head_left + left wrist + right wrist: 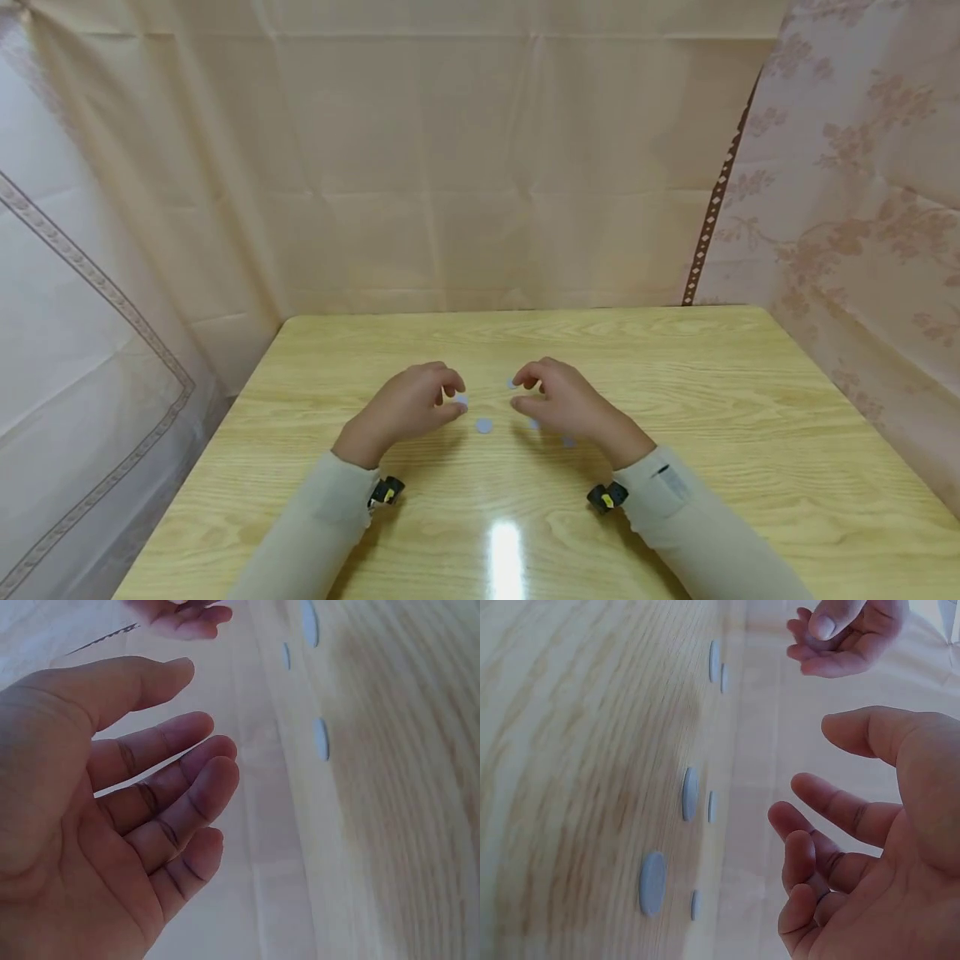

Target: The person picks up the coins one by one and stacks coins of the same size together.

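Note:
Several small, flat, round pale-blue discs [483, 426] lie scattered on the wooden table [675, 358]. Above them on the left is my left hand [408, 404], its fingers loosely bent and nothing between them. One disc [461, 401] shows just past its fingertips in the head view. My right hand [562, 404] hovers over the discs on the right, thumb apart from the relaxed fingers, holding nothing. A disc [569, 442] is partly seen below its wrist side. In the right wrist view a larger-looking disc [652, 883] lies flat on the wood, well apart from the fingers.
A beige cloth [480, 167] hangs behind the table's far edge. Patterned curtains [862, 208] stand at the right, and a white one [75, 333] at the left. Each wrist wears a small black device [386, 490]. Light glares off the near tabletop.

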`<action>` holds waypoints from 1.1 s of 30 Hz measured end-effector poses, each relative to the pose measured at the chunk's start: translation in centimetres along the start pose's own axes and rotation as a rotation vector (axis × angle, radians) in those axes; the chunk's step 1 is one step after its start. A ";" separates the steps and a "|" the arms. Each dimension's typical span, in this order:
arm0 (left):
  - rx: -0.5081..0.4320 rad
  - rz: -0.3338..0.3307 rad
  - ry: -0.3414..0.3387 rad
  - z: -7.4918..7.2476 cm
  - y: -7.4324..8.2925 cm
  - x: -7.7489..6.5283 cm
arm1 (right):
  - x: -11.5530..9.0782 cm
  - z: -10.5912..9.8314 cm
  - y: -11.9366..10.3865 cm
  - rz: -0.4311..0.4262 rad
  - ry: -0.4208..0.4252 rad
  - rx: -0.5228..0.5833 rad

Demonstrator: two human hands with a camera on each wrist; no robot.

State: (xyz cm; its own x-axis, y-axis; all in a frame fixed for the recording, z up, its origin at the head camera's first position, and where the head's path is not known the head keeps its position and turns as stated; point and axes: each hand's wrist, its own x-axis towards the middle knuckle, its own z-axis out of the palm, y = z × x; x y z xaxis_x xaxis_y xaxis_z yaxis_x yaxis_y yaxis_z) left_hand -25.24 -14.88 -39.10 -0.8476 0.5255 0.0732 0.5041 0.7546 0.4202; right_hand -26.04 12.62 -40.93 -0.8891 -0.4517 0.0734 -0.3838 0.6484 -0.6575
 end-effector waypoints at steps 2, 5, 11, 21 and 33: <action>-0.011 0.006 -0.020 0.2 0.1 0.1 | 0.2 0.2 -0.1 0.002 -0.007 -0.008; -0.037 0.015 -0.057 0.5 0.3 0.3 | 0.5 0.4 -0.5 0.010 -0.017 -0.016; -0.068 -0.011 -0.108 1.0 0.9 0.5 | 0.8 1.0 -1.2 0.006 -0.047 -0.027; -0.054 -0.054 -0.176 1.6 0.6 0.8 | 0.7 1.8 -1.2 -0.002 -0.080 -0.028; 0.041 -0.014 -0.125 2.7 0.8 0.6 | 0.9 2.7 -1.0 -0.018 -0.143 -0.023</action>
State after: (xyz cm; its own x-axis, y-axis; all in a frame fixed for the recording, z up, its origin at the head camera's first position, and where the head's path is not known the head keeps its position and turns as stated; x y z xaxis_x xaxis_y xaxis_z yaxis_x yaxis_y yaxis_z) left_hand -24.88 -12.85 -41.19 -0.8290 0.5574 -0.0468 0.5005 0.7766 0.3825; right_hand -25.74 9.93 -42.21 -0.8379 -0.5453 -0.0239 -0.4063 0.6524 -0.6398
